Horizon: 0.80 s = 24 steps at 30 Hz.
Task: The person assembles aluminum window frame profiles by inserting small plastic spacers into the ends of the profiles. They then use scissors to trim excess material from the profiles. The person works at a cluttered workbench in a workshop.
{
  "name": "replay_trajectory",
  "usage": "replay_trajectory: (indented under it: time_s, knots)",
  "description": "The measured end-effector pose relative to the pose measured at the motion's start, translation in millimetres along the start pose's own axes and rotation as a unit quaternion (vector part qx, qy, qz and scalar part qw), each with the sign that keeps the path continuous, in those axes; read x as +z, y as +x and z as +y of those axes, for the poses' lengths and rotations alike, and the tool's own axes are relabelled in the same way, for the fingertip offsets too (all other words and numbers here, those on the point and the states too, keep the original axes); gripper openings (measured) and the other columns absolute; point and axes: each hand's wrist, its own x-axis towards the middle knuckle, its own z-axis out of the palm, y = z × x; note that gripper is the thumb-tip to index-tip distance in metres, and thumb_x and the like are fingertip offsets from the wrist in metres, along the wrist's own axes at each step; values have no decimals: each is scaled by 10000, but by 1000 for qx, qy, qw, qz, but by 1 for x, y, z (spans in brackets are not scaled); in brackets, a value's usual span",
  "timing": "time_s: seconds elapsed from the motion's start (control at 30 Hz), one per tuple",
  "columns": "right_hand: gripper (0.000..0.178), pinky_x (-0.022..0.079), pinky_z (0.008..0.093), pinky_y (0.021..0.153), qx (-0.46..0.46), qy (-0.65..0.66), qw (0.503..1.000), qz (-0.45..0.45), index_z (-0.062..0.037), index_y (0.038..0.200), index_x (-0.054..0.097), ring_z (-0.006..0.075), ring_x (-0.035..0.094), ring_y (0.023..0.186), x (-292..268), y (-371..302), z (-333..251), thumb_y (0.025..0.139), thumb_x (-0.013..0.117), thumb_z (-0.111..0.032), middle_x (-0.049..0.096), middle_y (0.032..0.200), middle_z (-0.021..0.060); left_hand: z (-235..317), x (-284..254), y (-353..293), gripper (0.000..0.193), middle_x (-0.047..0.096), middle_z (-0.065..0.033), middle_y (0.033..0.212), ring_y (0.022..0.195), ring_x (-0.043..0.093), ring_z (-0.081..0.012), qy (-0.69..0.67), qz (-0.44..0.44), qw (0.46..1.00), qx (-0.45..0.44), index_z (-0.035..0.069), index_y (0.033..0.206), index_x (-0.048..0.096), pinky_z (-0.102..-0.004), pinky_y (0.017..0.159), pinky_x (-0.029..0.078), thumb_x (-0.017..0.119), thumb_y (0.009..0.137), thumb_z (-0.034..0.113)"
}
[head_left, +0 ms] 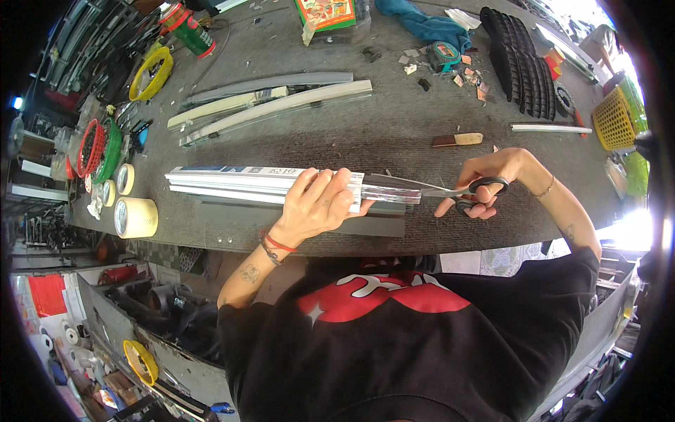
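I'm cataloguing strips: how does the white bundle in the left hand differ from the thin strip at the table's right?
The white bundle is longer and thicker; the thin strip is shorter and slimmer. The left hand grips the white bundle, while no hand touches the thin strip. Both are narrow and mostly white.

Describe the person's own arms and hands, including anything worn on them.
Both the left hand and right hand are ungloved. The left wrist has a red band and a darker bracelet; the right wrist, a thin bracelet. Each forearm bears a small dark tattoo. The black T-shirt has short sleeves.
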Motion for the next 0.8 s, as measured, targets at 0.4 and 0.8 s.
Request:
replay_trajectory:
  time_s: [0.4, 0.8]
  knots:
    - [876, 326, 226, 421, -61, 125, 989, 42, 147, 1286, 478, 53, 448, 479, 26, 13, 14, 735, 792, -459, 488, 571, -23, 1, -3, -5, 563, 601, -45, 903, 675, 570, -198, -42, 0, 999, -20, 119, 829, 330, -333, 620, 464, 823, 692, 353]
    - [866, 331, 231, 416, -55, 74, 994, 59, 129, 1266, 512, 59, 459, 461, 30, 20, 17, 738, 771, -507, 482, 552, -19, 3, -3, -4, 506, 613, -50, 840, 629, 546, -184, -41, -12, 999, -10, 121, 800, 342, -326, 611, 470, 798, 704, 318]
